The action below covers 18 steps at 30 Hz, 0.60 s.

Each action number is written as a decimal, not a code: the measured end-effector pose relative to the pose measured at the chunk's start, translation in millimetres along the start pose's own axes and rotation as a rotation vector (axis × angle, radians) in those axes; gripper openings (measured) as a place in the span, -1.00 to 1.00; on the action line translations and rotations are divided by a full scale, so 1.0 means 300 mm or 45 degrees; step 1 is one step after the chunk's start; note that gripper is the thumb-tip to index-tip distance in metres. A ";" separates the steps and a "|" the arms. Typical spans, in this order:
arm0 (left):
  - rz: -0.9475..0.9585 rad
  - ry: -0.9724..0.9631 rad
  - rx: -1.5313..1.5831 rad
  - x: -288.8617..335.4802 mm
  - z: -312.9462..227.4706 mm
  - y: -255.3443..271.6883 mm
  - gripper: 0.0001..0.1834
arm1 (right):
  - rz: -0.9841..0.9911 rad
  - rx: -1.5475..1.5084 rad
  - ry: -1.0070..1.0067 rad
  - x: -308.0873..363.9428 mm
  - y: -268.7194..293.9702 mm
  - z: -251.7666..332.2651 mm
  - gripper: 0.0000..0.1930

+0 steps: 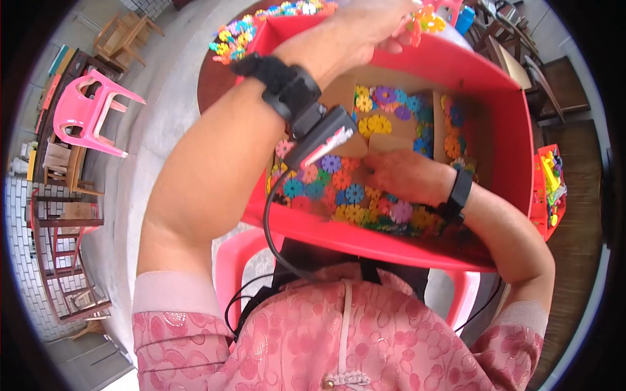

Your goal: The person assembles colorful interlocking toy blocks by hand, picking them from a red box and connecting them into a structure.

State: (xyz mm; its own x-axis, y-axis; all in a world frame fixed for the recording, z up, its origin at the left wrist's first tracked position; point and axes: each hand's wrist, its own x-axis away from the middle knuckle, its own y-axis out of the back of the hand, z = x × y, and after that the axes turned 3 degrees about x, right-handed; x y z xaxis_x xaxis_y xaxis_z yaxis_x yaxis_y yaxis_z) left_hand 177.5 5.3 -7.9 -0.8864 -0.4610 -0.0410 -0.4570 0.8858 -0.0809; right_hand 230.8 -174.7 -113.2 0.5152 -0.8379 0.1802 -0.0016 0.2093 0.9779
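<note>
While the left hand (pixel 378 25) grips yellow and orange flower-shaped plastic pieces (pixel 430 20) above the box's far edge, the right hand (pixel 414 176) reaches inside.
Whether the right fingers hold anything cannot be told; around them, multicoloured flower discs (pixel 354 193) and cardboard dividers (pixel 391 144) fill the red box (pixel 512 153), beside the brown surface (pixel 216 85).

Legible text: none. The black device (pixel 324 132) strapped at the left wrist bears a white patch with a red stripe; any lettering within this marking cannot be resolved. The coloured flat items (pixel 57 60) at the far left are too small in view for any print to be read.
</note>
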 end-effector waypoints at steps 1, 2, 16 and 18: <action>-0.119 -0.130 0.054 0.011 0.014 -0.036 -0.75 | -0.002 0.037 -0.016 0.011 0.020 -0.014 -0.78; -0.081 -0.111 0.163 0.011 0.021 -0.045 -0.77 | 0.022 -0.133 -0.010 0.025 0.045 -0.029 -0.83; 0.029 -0.034 0.249 0.066 -0.030 -0.069 -0.70 | -1.311 -0.425 -0.780 0.166 0.411 -0.116 -0.87; 0.028 -0.009 0.241 0.070 -0.025 -0.078 -0.71 | -1.383 -0.383 -0.794 0.159 0.406 -0.121 -0.87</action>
State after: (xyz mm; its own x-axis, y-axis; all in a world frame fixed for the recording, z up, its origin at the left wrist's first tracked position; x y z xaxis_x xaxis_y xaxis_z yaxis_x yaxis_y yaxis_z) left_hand 169.1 -24.7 0.5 -0.8950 -0.4430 -0.0520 -0.4152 0.8701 -0.2658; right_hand 286.4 -170.9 10.5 -0.3551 -0.7249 -0.5902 0.3983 -0.6885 0.6060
